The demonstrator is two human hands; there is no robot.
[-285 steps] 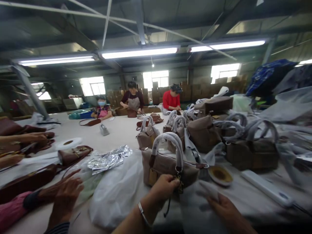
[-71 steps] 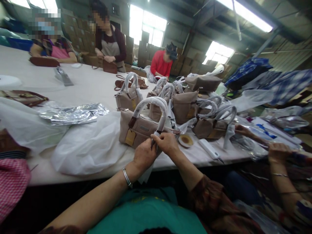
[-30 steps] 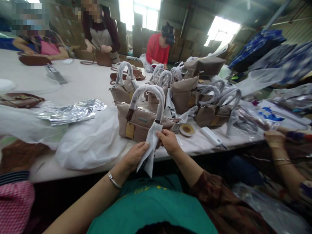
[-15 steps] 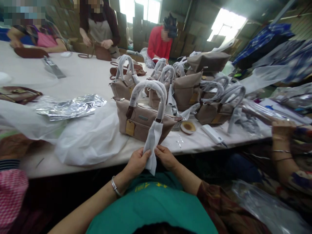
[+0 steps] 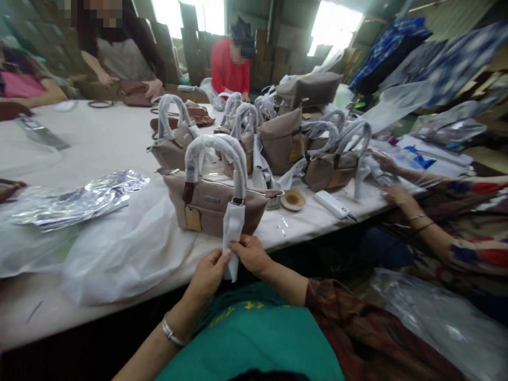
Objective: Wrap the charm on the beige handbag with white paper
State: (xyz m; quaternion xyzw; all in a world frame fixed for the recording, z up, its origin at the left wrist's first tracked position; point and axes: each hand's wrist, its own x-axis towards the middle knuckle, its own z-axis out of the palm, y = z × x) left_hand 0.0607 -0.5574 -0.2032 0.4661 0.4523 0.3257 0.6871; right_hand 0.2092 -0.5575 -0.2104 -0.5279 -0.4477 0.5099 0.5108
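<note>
Workshop table [image 5: 99,143] crowded with bags, taupe handbag [image 5: 212,203] at its near edge, white wrap [image 5: 232,233] hanging from its handle, left hand [image 5: 208,275] and right hand [image 5: 252,255] both pinching the wrap's lower end, plastic bag [image 5: 123,254] beside.

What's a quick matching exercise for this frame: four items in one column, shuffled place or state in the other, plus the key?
Column one:
1. white wrapping strip
2. silver foil sheet
3. round dish
4. paper tag

Column two:
A. lies flat left of the nearest handbag
B. pinched between the left hand and right hand
C. hangs on the front of the nearest handbag
D. sits on the table right of the nearest handbag

Pairs: 1-B, 2-A, 3-D, 4-C
</note>
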